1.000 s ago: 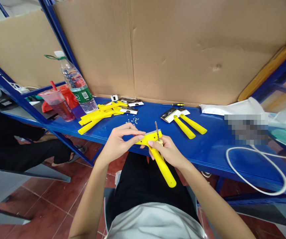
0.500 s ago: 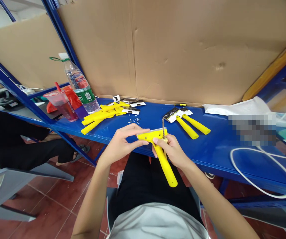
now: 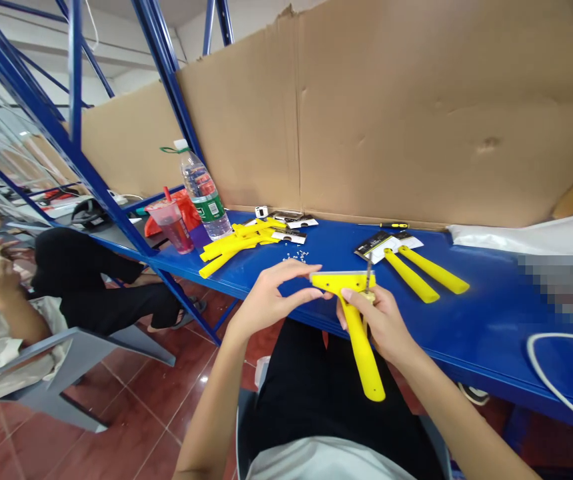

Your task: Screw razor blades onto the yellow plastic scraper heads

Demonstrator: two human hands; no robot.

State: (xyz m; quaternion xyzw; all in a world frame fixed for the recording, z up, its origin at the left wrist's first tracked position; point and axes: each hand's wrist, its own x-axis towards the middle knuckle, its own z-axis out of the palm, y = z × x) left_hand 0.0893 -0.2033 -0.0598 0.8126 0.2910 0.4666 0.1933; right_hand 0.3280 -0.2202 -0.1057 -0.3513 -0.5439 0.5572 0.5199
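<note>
Over my lap, at the edge of the blue table [image 3: 326,247], I hold a yellow scraper [image 3: 361,347] with a wide flat head and a long handle. My right hand [image 3: 384,317] grips it at the neck, thumb on top. That hand also keeps a thin dark metal rod [image 3: 369,267] with a pale yellowish piece, standing up beside the head's right end. The thumb and index finger of my left hand [image 3: 271,293] close around the head's left end. Small pale bits [image 3: 296,256], perhaps screws, lie scattered on the table beyond.
Several yellow scrapers [image 3: 241,241] are piled at left; two more [image 3: 434,270] with black-and-white cards lie at right. Behind them are a screwdriver [image 3: 394,225] and a cardboard wall [image 3: 391,120]. A water bottle [image 3: 206,197] and a red cup [image 3: 174,227] stand left. A seated person [image 3: 11,313] is further left.
The view has turned left, so everything sits further right and the seated person shows more. Both hands stay on the scraper, its head now more level in view.
</note>
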